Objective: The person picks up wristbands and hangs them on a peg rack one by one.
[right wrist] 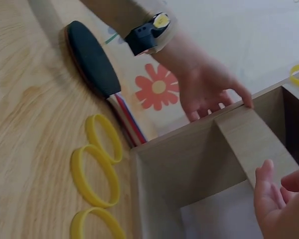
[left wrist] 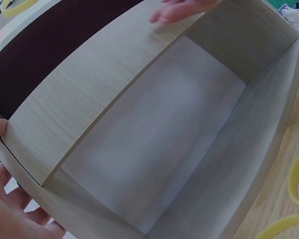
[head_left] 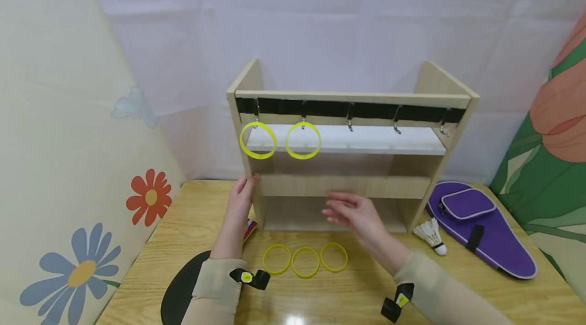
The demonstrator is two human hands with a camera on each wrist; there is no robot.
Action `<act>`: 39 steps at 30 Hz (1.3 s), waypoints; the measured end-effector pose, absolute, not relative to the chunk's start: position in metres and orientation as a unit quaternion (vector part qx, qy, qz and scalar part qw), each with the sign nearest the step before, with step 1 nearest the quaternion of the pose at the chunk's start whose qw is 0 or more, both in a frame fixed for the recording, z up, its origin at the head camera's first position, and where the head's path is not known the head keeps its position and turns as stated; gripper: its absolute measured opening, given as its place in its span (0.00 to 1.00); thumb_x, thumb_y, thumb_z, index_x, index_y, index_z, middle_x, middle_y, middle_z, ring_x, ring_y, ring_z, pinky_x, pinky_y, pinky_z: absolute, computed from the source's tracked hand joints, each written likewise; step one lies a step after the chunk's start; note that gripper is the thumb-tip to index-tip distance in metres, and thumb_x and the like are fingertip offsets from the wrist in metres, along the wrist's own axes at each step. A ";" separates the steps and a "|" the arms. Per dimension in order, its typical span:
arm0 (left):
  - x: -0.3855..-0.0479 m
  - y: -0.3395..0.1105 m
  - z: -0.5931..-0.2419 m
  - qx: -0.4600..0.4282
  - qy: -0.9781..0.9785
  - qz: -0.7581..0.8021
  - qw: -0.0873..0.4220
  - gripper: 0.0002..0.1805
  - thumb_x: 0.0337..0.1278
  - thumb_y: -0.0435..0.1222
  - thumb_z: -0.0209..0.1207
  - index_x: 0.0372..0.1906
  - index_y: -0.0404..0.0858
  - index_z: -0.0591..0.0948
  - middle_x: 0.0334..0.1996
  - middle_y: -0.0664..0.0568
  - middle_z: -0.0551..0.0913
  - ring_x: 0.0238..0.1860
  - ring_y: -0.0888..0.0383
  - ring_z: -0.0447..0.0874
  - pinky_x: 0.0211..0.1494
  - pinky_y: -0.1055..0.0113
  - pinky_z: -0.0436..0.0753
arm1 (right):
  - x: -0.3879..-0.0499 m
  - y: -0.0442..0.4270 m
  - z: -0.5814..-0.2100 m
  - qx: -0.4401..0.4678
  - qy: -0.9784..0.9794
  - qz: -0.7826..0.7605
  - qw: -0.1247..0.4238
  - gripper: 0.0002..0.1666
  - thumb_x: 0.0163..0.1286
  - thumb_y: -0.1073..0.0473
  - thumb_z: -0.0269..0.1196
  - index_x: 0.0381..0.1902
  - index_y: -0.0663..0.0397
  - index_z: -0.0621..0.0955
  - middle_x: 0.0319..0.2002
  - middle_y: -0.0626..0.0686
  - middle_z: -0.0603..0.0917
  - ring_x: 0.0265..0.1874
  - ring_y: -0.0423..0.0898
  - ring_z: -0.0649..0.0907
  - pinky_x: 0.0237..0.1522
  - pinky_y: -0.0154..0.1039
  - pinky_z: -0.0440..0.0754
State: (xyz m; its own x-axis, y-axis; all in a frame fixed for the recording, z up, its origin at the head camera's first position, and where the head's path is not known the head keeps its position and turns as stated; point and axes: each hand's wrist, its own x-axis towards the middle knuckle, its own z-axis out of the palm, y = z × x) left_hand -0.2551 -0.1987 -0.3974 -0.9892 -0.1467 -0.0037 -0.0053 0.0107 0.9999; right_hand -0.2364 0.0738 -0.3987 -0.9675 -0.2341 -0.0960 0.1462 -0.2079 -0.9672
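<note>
A wooden shelf unit (head_left: 345, 186) carries a black strip with several hooks; yellow rings (head_left: 303, 156) hang from the two leftmost. My left hand (head_left: 241, 198) grips the unit's left side panel, thumb on the front edge and fingers around the outside, as the right wrist view (right wrist: 207, 89) also shows. My right hand (head_left: 354, 213) is in front of the lower opening, near the middle board, fingers loosely bent and holding nothing. Three more yellow rings (head_left: 305, 276) lie side by side on the table before the unit.
A black paddle (right wrist: 93, 59) lies on the table at the left, its striped handle beside the unit. On the right are a white shuttlecock (head_left: 431, 236) and a purple racket case (head_left: 499, 243). A pale cloth wall (head_left: 320, 20) stands behind the unit.
</note>
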 end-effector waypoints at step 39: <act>-0.255 -0.198 -0.398 0.051 -0.711 -0.699 0.058 0.28 0.74 0.47 0.47 0.74 0.46 0.65 0.71 0.44 0.67 0.72 0.48 0.59 0.78 0.44 0.54 | -0.220 0.117 -0.489 -0.008 0.697 -0.699 0.162 0.28 0.68 0.72 0.58 0.64 0.78 0.67 0.37 0.55 0.85 0.28 0.41 0.85 0.30 0.35 0.86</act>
State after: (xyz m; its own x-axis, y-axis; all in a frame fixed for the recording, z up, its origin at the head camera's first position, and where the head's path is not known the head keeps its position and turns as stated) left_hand -0.2551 -0.1983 -0.3980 -0.9881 -0.1534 0.0116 0.0090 0.0172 0.9998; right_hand -0.2205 0.1171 -0.4891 -0.9472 -0.2385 -0.2143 0.2149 0.0239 -0.9763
